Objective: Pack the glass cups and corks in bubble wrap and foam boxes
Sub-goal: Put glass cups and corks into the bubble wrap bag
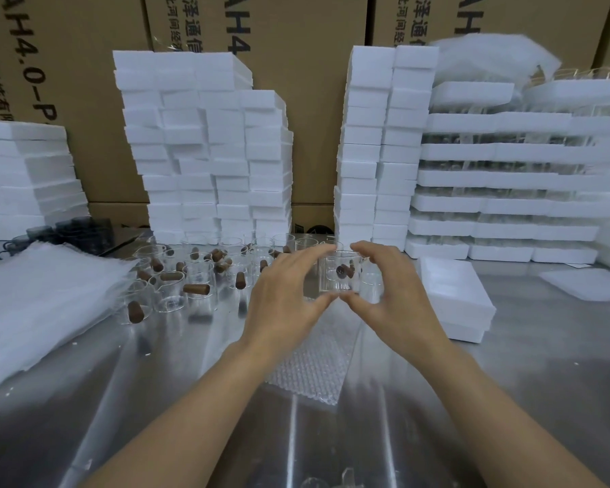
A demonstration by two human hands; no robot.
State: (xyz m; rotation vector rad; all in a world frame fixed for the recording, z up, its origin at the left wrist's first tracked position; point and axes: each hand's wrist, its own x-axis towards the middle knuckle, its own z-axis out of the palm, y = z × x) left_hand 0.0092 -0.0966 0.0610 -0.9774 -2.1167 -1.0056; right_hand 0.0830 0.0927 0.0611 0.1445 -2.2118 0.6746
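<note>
A clear glass cup (pixel 340 276) with a brown cork (pixel 343 271) inside it is held between both hands above the steel table. My left hand (pixel 286 297) curls round its left side, thumb under the base. My right hand (pixel 391 294) curls round its right side, thumb meeting the left one below the cup. A sheet of bubble wrap (pixel 314 361) lies flat on the table under my wrists. Several more glass cups (pixel 171 294) and loose corks (pixel 196 289) stand to the left. A closed white foam box (pixel 455 297) lies to the right.
Tall stacks of white foam boxes (pixel 205 146) rise at the back, with trays of glassware (pixel 500 191) on the right. A pile of bubble wrap bags (pixel 39 304) covers the left of the table. Dark cups (pixel 81 228) stand at the far left. Cardboard cartons (pixel 296 65) form the back wall.
</note>
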